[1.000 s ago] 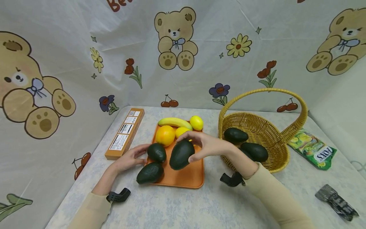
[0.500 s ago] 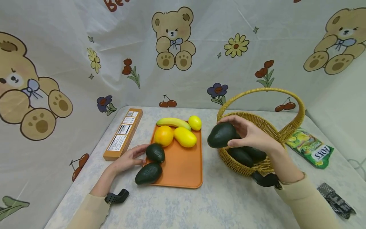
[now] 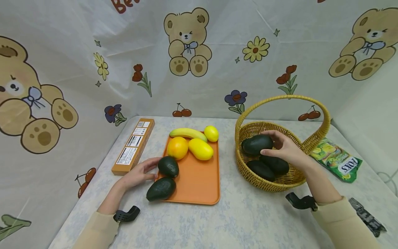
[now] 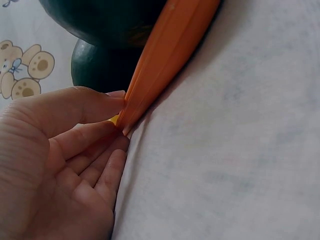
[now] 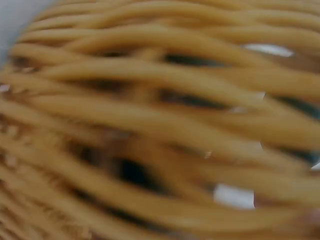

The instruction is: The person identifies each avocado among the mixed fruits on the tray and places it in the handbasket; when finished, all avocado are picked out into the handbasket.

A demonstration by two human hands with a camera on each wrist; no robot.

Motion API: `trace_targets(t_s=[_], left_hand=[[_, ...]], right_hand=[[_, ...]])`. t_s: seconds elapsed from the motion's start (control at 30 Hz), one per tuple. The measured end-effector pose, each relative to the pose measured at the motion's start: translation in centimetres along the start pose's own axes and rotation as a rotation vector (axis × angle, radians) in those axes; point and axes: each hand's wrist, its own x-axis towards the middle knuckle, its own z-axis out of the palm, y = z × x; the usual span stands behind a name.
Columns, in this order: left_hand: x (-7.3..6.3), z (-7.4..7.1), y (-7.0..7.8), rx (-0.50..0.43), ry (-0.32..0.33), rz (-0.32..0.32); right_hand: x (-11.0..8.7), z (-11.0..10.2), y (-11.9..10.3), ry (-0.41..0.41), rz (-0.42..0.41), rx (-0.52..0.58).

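Note:
My right hand [image 3: 285, 149] holds a dark green avocado [image 3: 255, 144] inside the wicker basket [image 3: 258, 181], its thumb and fingers around one end. Below it in the basket lie two more avocados, one at the front [image 3: 260, 170] and one behind [image 3: 276, 164]. In the left wrist view my left hand [image 4: 65, 155] pinches the rim of the orange tray [image 4: 167, 55] between thumb and fingers. Beside that hand two avocados rest at the tray's left side, the upper one [image 3: 168, 166] and the lower one [image 3: 161, 189]. Basket weave fills the right wrist view, hiding the right hand there.
On the tray's far half are a banana [image 3: 188, 133], a lemon [image 3: 211, 133], an orange [image 3: 177, 148] and a yellow mango-like fruit [image 3: 201, 149]. A long box [image 3: 133, 147] lies left, a green FOX'S bag [image 3: 337, 159] right. The basket handle [image 3: 280, 98] arches overhead.
My right hand has carried the avocado from over the tray rightward and down into the basket. The left hand has stayed at the tray's left edge.

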Motion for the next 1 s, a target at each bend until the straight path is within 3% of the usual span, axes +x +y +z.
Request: trace_targets(t_s=[0.43,1.0], left_hand=[[0.0,0.0,-0.1,-0.004,0.005,-0.004],[0.0,0.0,0.0,-0.009,0.002,-0.007]], right_hand=[[0.9,0.7,2.5,-0.006,0.066,-0.123],[2.0,1.7,2.9,0.032,0.001,-0.437]])
